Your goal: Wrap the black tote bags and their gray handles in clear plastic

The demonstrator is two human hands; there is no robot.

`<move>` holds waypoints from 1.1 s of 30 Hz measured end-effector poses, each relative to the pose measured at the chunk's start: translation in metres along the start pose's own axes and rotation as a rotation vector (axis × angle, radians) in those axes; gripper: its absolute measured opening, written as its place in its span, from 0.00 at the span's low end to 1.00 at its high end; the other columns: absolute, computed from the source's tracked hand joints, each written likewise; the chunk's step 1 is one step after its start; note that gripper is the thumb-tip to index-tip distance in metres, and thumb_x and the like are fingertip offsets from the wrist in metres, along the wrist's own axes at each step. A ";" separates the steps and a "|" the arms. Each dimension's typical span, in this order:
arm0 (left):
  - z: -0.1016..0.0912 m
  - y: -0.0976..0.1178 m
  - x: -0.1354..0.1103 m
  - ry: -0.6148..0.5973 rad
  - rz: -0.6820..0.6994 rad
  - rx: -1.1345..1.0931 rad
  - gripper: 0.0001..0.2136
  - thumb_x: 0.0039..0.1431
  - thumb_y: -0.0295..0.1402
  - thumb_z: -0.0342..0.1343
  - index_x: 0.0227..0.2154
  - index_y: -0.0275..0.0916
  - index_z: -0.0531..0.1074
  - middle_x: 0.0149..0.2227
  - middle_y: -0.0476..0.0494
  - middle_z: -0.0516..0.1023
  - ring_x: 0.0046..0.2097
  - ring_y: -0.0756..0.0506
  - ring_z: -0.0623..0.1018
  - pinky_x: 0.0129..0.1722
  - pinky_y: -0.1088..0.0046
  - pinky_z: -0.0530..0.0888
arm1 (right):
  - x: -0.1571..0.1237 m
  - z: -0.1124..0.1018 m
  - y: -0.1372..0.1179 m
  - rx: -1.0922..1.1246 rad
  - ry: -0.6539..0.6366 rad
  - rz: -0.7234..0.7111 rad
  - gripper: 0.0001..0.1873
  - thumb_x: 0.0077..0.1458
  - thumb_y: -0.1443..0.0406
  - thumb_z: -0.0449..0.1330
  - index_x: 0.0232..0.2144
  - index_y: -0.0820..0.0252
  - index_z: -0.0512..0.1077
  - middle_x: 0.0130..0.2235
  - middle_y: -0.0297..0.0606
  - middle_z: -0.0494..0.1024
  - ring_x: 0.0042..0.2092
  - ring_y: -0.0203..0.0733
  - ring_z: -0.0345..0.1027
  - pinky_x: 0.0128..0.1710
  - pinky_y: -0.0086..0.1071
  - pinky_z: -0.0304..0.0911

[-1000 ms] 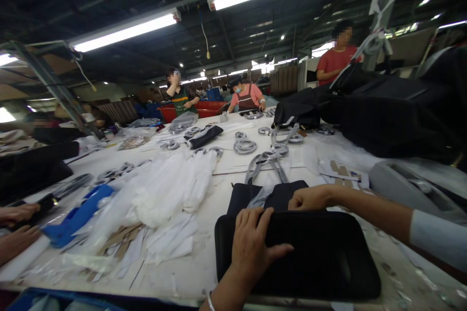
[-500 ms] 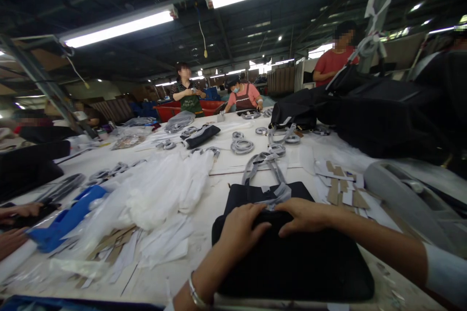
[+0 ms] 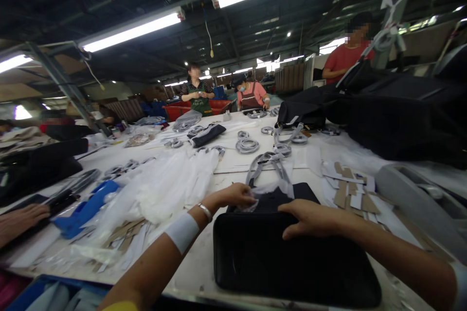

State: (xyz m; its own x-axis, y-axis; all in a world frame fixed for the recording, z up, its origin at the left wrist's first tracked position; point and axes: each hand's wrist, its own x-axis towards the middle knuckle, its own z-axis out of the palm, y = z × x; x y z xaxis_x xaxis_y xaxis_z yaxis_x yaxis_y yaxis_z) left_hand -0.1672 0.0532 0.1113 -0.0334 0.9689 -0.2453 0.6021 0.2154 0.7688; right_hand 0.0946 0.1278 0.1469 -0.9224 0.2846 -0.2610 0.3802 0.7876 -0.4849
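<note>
A black handbag (image 3: 292, 262) lies on the white table in front of me, its broad side facing me. Its handles (image 3: 268, 160), wrapped in grey-white film, stretch away from me. My left hand (image 3: 239, 195) is closed on a crumpled, see-through plastic wrap (image 3: 272, 189) at the bag's top; the fingertips are partly hidden in it. Over the bag's upper edge curl the fingers of my right hand (image 3: 308, 217), with its thumb against the near face.
White plastic bags (image 3: 164, 184) are heaped to the left, beside a blue tape dispenser (image 3: 87, 211). Cardboard scraps (image 3: 352, 192) lie to the right near a grey bin-like shape (image 3: 419, 204). Coiled straps (image 3: 247, 146) dot the far table. A co-worker's hand (image 3: 27, 221) is at far left.
My left hand has moved up and away from the bag's near face and closed on the plastic wrap, which has been lifted and spread. My right hand stays at the bag's edge.
</note>
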 end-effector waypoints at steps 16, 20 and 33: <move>-0.016 -0.091 -0.209 0.836 -0.590 0.216 0.14 0.55 0.43 0.57 0.36 0.37 0.72 0.28 0.38 0.79 0.42 0.34 0.80 0.46 0.57 0.72 | 0.011 0.005 0.014 0.109 -0.032 -0.060 0.27 0.47 0.49 0.64 0.47 0.55 0.77 0.49 0.43 0.79 0.52 0.61 0.70 0.52 0.44 0.64; 0.011 -0.055 -0.190 0.886 -0.130 0.248 0.20 0.58 0.46 0.56 0.49 0.41 0.72 0.51 0.35 0.78 0.51 0.36 0.77 0.54 0.56 0.70 | 0.011 0.007 0.016 0.094 0.012 -0.001 0.32 0.43 0.50 0.66 0.50 0.57 0.77 0.52 0.45 0.77 0.56 0.64 0.67 0.56 0.46 0.61; 0.058 -0.057 -0.135 0.481 0.235 -0.295 0.32 0.46 0.42 0.70 0.54 0.39 0.69 0.49 0.41 0.78 0.52 0.39 0.76 0.53 0.63 0.72 | 0.010 0.009 0.013 0.181 0.014 -0.016 0.23 0.42 0.55 0.67 0.42 0.56 0.80 0.47 0.41 0.80 0.53 0.62 0.69 0.51 0.42 0.65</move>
State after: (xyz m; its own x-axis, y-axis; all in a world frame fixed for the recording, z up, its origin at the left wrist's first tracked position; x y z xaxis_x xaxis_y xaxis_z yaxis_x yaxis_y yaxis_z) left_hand -0.1510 -0.0972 0.0664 -0.3247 0.9262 0.1917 0.3929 -0.0523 0.9181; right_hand 0.0908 0.1355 0.1303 -0.9287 0.2816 -0.2412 0.3705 0.6814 -0.6312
